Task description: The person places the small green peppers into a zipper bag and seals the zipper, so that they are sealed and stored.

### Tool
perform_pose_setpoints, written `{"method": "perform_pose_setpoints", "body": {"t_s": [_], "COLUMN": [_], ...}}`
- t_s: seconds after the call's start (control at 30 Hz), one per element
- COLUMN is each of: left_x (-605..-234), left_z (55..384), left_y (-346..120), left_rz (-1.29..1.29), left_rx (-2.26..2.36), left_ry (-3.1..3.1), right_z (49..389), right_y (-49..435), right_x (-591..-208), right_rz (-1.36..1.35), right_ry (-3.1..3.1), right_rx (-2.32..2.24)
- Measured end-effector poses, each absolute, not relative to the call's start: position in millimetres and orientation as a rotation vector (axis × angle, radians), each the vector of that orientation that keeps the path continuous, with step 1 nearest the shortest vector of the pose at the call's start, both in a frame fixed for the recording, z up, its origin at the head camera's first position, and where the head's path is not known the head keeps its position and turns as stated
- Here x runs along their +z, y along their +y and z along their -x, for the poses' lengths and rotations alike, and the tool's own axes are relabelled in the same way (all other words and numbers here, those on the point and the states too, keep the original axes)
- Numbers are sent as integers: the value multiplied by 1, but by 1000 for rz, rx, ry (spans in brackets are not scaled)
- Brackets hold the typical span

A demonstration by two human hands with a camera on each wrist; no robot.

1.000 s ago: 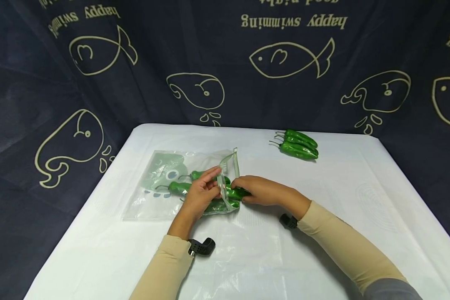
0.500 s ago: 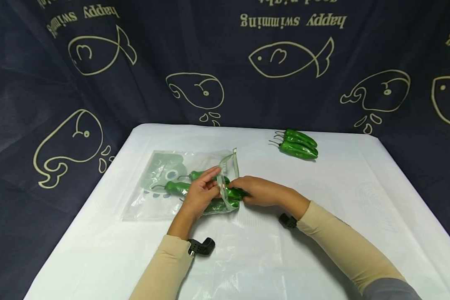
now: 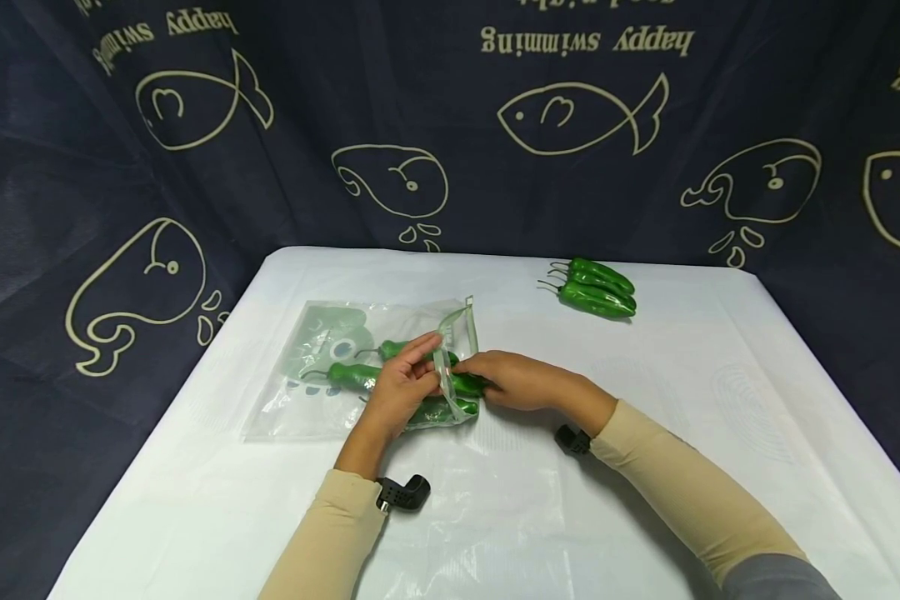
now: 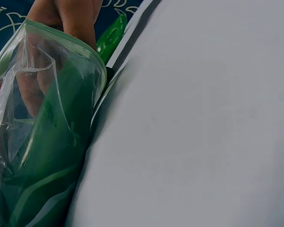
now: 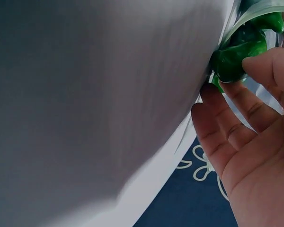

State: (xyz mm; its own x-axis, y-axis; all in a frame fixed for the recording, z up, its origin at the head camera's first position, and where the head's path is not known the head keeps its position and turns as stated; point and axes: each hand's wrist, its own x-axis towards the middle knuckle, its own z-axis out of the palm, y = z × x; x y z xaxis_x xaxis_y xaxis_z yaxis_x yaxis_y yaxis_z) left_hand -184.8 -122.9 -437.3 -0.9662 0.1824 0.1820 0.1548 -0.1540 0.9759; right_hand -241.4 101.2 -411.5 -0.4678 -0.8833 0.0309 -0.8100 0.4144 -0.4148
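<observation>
A clear zip bag (image 3: 270, 421) printed with a pale green cartoon figure lies on the white table, its mouth toward the right. Several long green chili peppers (image 3: 354, 377) show through its plastic, thin stems pointing left. My left hand (image 3: 399, 390) lies over the bag and pinches the near side of its mouth. With thumb and fingers, my right hand (image 3: 523, 381) grips a green chili pepper (image 5: 232, 61) by its tip end, right at the bag's mouth. The pepper's other end is inside the bag. In the left wrist view the green zip edge (image 4: 92, 49) stands apart.
More green chili peppers (image 3: 596, 302) lie side by side at the back right of the table (image 3: 682, 358). Behind the table hangs a dark blue curtain (image 3: 465, 100) with fish and whale drawings. Each wrist wears a black camera (image 3: 408, 493).
My right hand has moved slightly left, sliding the green chili pepper a little deeper into the bag. One stem inside has shifted left. My left hand keeps its place.
</observation>
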Motion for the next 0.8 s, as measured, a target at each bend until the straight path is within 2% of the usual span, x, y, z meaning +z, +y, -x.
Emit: {"method": "perform_pose_setpoints", "body": {"t_s": [0.37, 0.8], "left_x": [-436, -436], "left_z": [184, 184], "left_y": [-122, -122], "left_rz": [-378, -392], "left_rx": [2331, 2347], "left_ry": [2050, 2019], "right_z": [244, 248], "right_y": [96, 92], "right_x": [-411, -413], "right_rz": [1402, 1461], "right_ry": [2475, 2507], "right_rx": [-616, -694]}}
